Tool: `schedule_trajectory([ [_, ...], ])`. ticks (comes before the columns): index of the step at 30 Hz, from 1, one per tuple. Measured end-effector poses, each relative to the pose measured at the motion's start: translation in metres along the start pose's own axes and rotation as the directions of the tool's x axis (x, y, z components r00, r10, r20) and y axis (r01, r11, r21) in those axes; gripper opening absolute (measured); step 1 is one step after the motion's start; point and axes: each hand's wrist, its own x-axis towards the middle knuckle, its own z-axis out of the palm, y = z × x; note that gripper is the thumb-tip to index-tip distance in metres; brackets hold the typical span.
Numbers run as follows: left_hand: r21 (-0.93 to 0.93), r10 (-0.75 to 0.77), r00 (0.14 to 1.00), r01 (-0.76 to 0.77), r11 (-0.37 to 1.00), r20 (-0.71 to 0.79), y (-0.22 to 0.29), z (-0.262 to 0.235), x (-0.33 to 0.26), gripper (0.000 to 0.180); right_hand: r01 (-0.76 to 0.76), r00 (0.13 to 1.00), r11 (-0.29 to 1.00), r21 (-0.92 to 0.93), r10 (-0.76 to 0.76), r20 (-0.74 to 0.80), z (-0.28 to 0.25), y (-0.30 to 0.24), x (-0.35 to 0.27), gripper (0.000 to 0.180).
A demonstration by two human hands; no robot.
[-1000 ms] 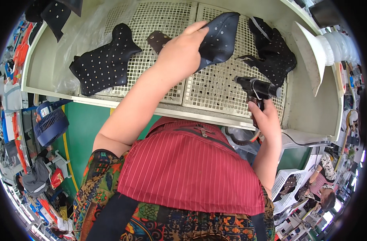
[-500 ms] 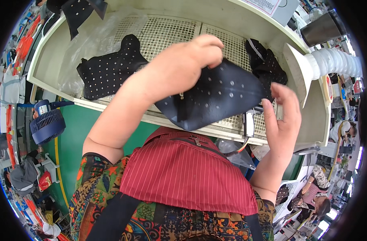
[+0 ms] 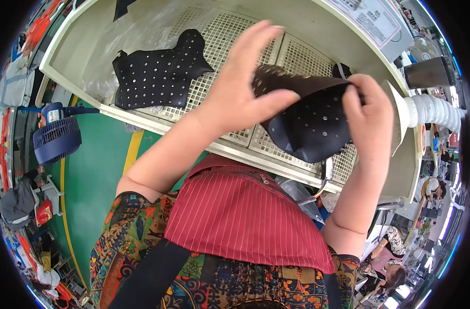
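A black studded sheet piece (image 3: 317, 123), dark brown on its other face, hangs bent over the perforated work surface. My right hand (image 3: 370, 105) pinches its upper right corner between thumb and fingers. Beside its left edge my left hand (image 3: 245, 85) is spread, thumb apart from the fingers; whether the thumb touches the sheet I cannot tell. Flat at the left lies another black studded piece (image 3: 157, 69) with rows of small shiny dots. More dark material (image 3: 341, 70) shows behind the held sheet, mostly hidden.
The pale tray-like bench (image 3: 193, 133) has a raised rim and grid inserts. Clear plastic film (image 3: 98, 77) lies at its left. A white ribbed duct (image 3: 436, 110) with a hood stands at the right. A blue fan (image 3: 57, 135) is left of the bench. A person (image 3: 389, 262) sits lower right.
The studded sheet has been turned and bent, showing its brown face. My right hand has taken its corner; my left hand has let go and spread. The view has shifted slightly.
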Motion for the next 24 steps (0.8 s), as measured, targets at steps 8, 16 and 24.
schedule_trajectory([
  [8, -0.475, -0.663, 0.356, 0.88, 0.001, 0.658, -0.005, 0.026, -0.103, 0.062, -0.14, 0.99, 0.972, 0.19, 0.136, 0.033, 0.0, -0.018, 0.009, 0.012],
  [16, -0.691, -0.643, 0.456, 0.705, -0.16, 0.615, -0.007, 0.016, -0.086, 0.024, -0.172, 0.977, 0.944, 0.283, 0.2, -0.071, 0.016, -0.019, 0.009, 0.015],
  [24, -0.514, -0.692, 0.692, 0.679, 0.524, 0.208, -0.032, -0.019, -0.02, 0.019, -0.234, 0.909, 0.697, 0.678, 0.405, -0.103, 0.069, 0.0, -0.03, 0.013],
])
